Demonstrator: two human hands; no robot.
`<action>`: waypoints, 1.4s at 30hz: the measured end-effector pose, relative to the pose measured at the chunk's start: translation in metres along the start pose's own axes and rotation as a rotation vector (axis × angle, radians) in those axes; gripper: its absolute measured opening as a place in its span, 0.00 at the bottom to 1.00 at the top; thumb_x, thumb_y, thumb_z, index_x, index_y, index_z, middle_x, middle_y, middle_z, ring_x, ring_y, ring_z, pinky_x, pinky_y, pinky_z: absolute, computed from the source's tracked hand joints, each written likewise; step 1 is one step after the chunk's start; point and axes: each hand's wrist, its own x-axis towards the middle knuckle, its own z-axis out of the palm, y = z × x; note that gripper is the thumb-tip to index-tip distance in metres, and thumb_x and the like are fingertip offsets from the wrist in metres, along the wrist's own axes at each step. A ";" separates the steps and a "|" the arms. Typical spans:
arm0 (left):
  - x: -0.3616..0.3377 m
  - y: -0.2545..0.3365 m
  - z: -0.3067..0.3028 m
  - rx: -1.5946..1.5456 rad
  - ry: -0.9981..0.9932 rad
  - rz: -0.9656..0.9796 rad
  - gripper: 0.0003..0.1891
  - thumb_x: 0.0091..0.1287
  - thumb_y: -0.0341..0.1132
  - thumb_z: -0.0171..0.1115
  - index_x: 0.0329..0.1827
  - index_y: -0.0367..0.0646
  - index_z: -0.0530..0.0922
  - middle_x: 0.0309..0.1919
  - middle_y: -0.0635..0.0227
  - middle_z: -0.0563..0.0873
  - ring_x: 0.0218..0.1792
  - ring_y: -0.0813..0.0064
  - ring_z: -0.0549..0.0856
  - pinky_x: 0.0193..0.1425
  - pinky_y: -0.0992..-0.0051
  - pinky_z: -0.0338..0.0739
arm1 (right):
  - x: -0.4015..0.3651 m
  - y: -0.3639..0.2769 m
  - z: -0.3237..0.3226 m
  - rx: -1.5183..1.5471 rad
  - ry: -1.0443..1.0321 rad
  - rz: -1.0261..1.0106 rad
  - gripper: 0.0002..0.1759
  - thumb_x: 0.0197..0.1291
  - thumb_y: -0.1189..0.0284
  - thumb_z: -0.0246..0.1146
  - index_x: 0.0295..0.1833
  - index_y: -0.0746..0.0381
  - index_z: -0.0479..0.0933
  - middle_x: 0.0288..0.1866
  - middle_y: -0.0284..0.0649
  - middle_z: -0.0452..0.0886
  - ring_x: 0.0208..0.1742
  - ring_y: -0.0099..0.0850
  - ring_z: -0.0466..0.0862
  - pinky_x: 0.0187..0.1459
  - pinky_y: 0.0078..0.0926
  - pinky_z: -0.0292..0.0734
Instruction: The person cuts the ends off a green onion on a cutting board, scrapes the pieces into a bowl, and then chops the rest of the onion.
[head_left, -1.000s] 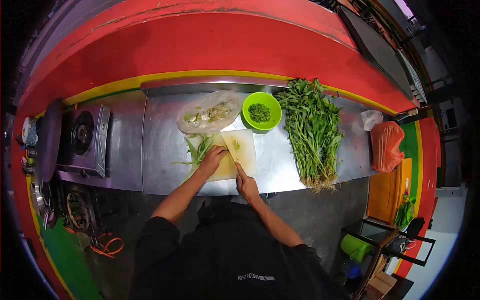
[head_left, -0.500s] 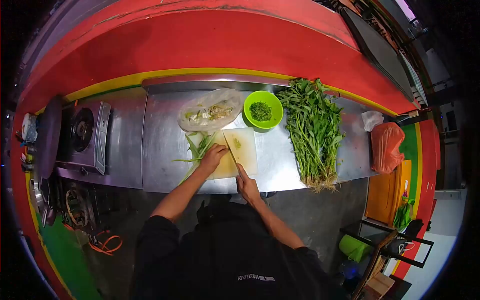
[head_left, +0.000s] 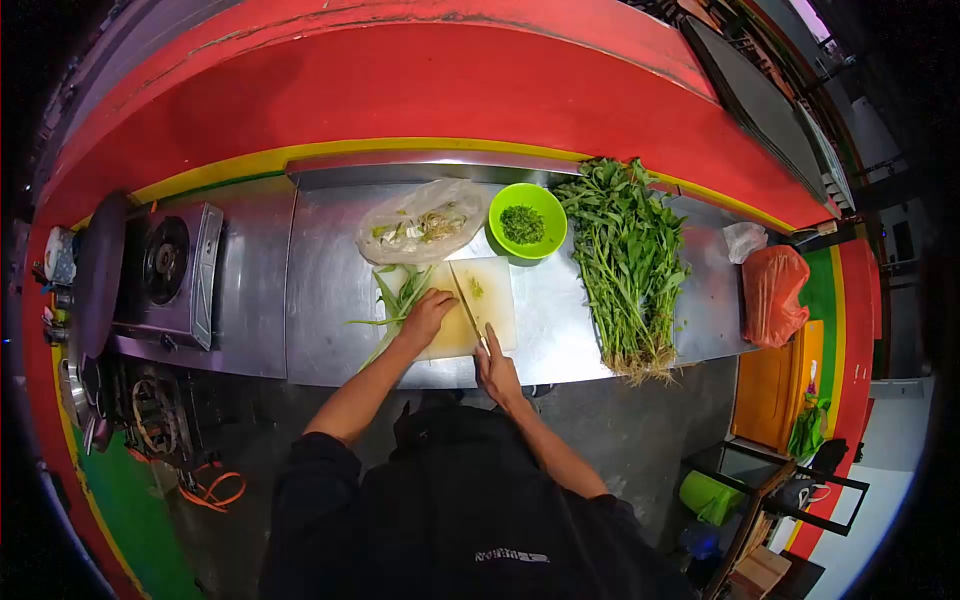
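A white cutting board (head_left: 497,292) lies on the steel counter with a small heap of chopped green pieces (head_left: 476,289) on its right half. My left hand (head_left: 427,318) is closed over long green stalks (head_left: 402,292) at the board's left side, fingers curled near the blade. The knife (head_left: 463,293) slants across the board, its tip pointing away from me. My right hand (head_left: 497,373) grips its handle at the near edge, a finger stretched along it. The blade is right beside my left fingertips. What lies under those fingers is hidden.
Behind the board are a clear plastic bag (head_left: 458,236) of trimmings and a lime-green bowl (head_left: 552,212) holding chopped greens. A large bunch of rooted leafy greens (head_left: 628,265) lies to the right, with a red plastic bag (head_left: 774,295) beyond. A gas stove (head_left: 180,275) stands left.
The knife and my right hand have shifted slightly, and one right finger now stretches further along the knife. My left hand stays in place on the stalks.
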 end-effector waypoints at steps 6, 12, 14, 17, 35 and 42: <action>0.000 0.002 -0.002 -0.020 0.014 0.004 0.17 0.62 0.23 0.57 0.53 0.36 0.86 0.51 0.60 0.87 0.55 0.59 0.83 0.62 0.64 0.80 | -0.004 0.004 0.005 -0.033 0.024 0.100 0.23 0.80 0.59 0.53 0.71 0.61 0.67 0.32 0.67 0.84 0.38 0.69 0.84 0.39 0.63 0.75; 0.001 0.000 -0.002 0.000 0.018 0.034 0.16 0.62 0.23 0.58 0.52 0.36 0.86 0.52 0.60 0.87 0.55 0.59 0.83 0.62 0.64 0.80 | -0.004 0.012 0.008 -0.085 0.020 0.067 0.19 0.80 0.61 0.53 0.67 0.59 0.69 0.30 0.66 0.83 0.36 0.70 0.83 0.36 0.64 0.74; 0.002 0.001 -0.005 0.001 0.010 0.028 0.17 0.62 0.23 0.58 0.52 0.36 0.86 0.52 0.60 0.87 0.55 0.59 0.83 0.62 0.64 0.80 | -0.003 0.016 0.012 -0.074 0.038 0.014 0.16 0.80 0.63 0.53 0.64 0.60 0.70 0.29 0.65 0.82 0.34 0.68 0.84 0.33 0.63 0.74; 0.002 0.002 -0.004 -0.002 0.020 0.027 0.16 0.61 0.23 0.59 0.51 0.36 0.87 0.52 0.60 0.87 0.53 0.58 0.84 0.61 0.63 0.80 | -0.005 0.012 0.013 -0.090 0.045 0.038 0.15 0.80 0.64 0.53 0.63 0.61 0.70 0.28 0.63 0.82 0.33 0.67 0.84 0.33 0.62 0.74; 0.001 -0.004 -0.002 -0.025 -0.031 0.016 0.19 0.60 0.23 0.57 0.54 0.37 0.86 0.54 0.60 0.87 0.55 0.60 0.83 0.63 0.65 0.80 | 0.010 0.011 0.018 -0.183 0.074 0.001 0.14 0.78 0.62 0.53 0.55 0.62 0.68 0.25 0.69 0.79 0.31 0.72 0.81 0.33 0.70 0.74; 0.002 0.000 -0.005 -0.006 0.029 0.049 0.17 0.60 0.22 0.60 0.51 0.38 0.87 0.51 0.60 0.89 0.52 0.59 0.85 0.60 0.64 0.81 | 0.008 0.014 0.018 -0.112 0.057 0.042 0.13 0.79 0.63 0.53 0.56 0.62 0.69 0.28 0.67 0.82 0.33 0.71 0.82 0.34 0.68 0.72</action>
